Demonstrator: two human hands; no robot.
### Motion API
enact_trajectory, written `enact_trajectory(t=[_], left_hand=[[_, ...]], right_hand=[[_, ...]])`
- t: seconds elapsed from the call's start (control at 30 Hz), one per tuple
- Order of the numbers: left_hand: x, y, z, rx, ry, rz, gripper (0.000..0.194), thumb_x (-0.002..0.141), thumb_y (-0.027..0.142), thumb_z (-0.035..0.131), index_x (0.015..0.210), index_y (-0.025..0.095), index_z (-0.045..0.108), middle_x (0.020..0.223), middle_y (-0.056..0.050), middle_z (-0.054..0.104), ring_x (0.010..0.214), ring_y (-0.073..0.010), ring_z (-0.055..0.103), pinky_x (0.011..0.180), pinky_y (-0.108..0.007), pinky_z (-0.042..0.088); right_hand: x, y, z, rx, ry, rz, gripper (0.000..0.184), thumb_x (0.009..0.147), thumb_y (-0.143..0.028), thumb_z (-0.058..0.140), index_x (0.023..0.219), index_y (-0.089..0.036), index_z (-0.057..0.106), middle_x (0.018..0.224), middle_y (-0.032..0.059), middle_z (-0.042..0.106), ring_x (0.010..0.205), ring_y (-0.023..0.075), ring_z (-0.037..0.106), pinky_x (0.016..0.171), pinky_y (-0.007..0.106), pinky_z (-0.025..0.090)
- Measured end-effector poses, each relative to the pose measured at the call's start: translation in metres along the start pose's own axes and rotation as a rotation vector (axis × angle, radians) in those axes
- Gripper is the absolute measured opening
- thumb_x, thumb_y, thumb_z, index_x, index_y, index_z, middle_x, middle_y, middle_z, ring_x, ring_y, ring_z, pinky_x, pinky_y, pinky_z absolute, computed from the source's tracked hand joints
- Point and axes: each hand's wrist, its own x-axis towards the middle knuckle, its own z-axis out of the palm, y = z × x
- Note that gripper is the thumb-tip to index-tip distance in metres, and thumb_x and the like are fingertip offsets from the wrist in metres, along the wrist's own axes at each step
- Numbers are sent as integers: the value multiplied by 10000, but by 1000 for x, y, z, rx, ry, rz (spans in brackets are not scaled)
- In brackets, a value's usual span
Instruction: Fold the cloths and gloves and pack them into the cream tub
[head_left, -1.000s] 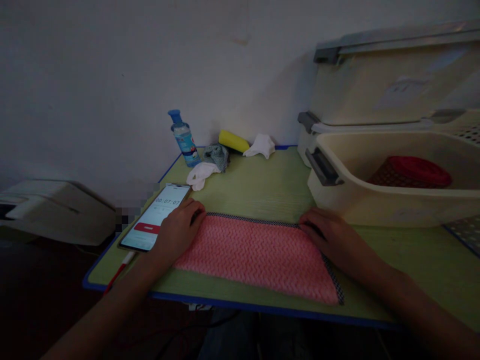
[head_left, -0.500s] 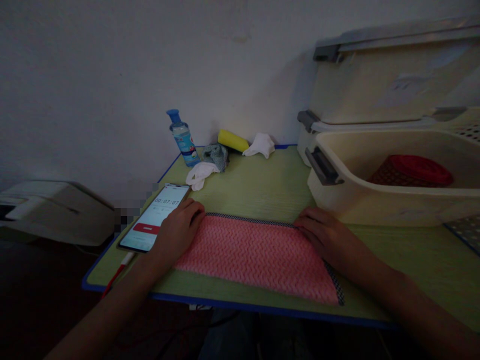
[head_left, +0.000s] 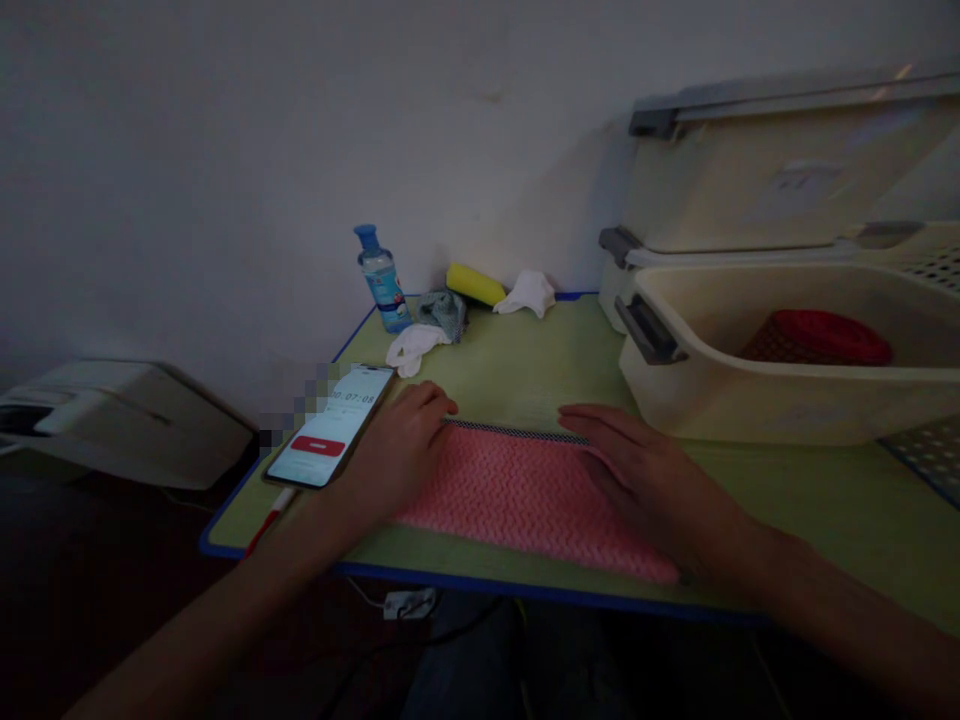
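Observation:
A pink textured cloth with a dark checked border lies flat near the table's front edge. Over its left end rests my left hand, fingers slightly bent and reaching past the far left corner; its thumb side is partly hidden. My right hand lies across the right end, fingers stretched out toward the far border, covering most of that side. Just left of my left hand is a phone with a lit timer screen and a red button.
A blue bottle, a grey-green cloth, white cloths and a yellow roll stand along the back of the green table. At right, a cream bin holds a red basket, with a lidded box behind it.
My right hand has moved inward over the cloth, its fingers now straighter. My left hand has shifted slightly right and away from me. The view has turned a little left.

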Motion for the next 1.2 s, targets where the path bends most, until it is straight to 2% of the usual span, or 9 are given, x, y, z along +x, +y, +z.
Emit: enact_trajectory(t=[0.13, 0.23, 0.3, 0.43, 0.57, 0.73, 0.87, 1.0, 1.2], left_hand=[[2, 33, 11, -15, -122, 183, 270, 848, 104, 378, 1019, 122, 587, 1110, -111, 585, 1072, -210, 524, 948, -375, 443], [-4, 41, 30, -35, -150, 321, 343, 864, 149, 395, 1170, 52, 514, 1231, -165, 544, 1194, -217, 467, 1046, -367, 370], [-9, 39, 40, -24, -142, 347, 408, 882, 189, 374, 1251, 29, 443, 1323, -197, 475, 1283, -232, 385, 1079, -399, 328], [-16, 37, 45, 22, -156, 274, 477, 926, 259, 263, 1343, 37, 331, 1438, -189, 325, 1366, -210, 245, 1099, -409, 287], [-18, 35, 39, 58, -214, 220, 523, 935, 337, 253, 1390, 80, 270, 1480, -122, 262, 1380, -191, 205, 1118, -390, 246], [-25, 19, 33, 74, -222, 225, 532, 919, 406, 319, 1409, 207, 255, 1501, -59, 225, 1388, -206, 180, 1114, -415, 227], [-31, 9, 29, 73, -212, 213, 526, 919, 442, 314, 1409, 260, 255, 1502, -49, 226, 1387, -219, 185, 1104, -435, 235], [-34, 8, 27, 84, -210, 173, 536, 910, 467, 320, 1410, 288, 250, 1496, -43, 248, 1377, -259, 209, 1079, -494, 253], [-35, 10, 29, 142, -204, 132, 529, 906, 474, 317, 1403, 302, 269, 1491, -30, 265, 1377, -318, 175, 1056, -586, 212]], right_hand=[[10, -29, 14, -50, -118, -58, 446, 805, -57, 353, 1216, -56, 527, 1246, 177, 561, 1128, 236, 550, 929, 399, 488], [8, -43, 24, -95, -148, -102, 447, 807, -69, 361, 1219, 9, 518, 1279, 217, 520, 1176, 272, 510, 969, 425, 457], [3, -47, 28, -76, -158, -113, 453, 848, -142, 377, 1260, 19, 478, 1336, 231, 449, 1240, 282, 441, 991, 433, 436], [-5, -48, 34, -38, -223, -67, 581, 880, -354, 414, 1330, 12, 392, 1394, 224, 361, 1293, 298, 365, 999, 468, 414], [-10, -42, 35, -87, -263, -21, 644, 870, -450, 400, 1334, -4, 394, 1400, 218, 349, 1281, 337, 368, 980, 533, 397], [-21, -32, 30, -117, -266, -12, 649, 870, -492, 378, 1326, -32, 419, 1382, 193, 398, 1255, 351, 401, 952, 539, 415], [-30, -25, 28, -142, -235, -9, 648, 871, -515, 372, 1346, -76, 402, 1389, 166, 405, 1240, 351, 420, 946, 563, 402], [-34, -23, 29, -137, -228, -16, 626, 876, -501, 377, 1359, -102, 385, 1399, 151, 400, 1261, 339, 393, 961, 572, 376], [-34, -25, 28, -146, -213, 4, 645, 877, -529, 347, 1357, -99, 389, 1396, 161, 403, 1234, 389, 401, 902, 620, 395]])
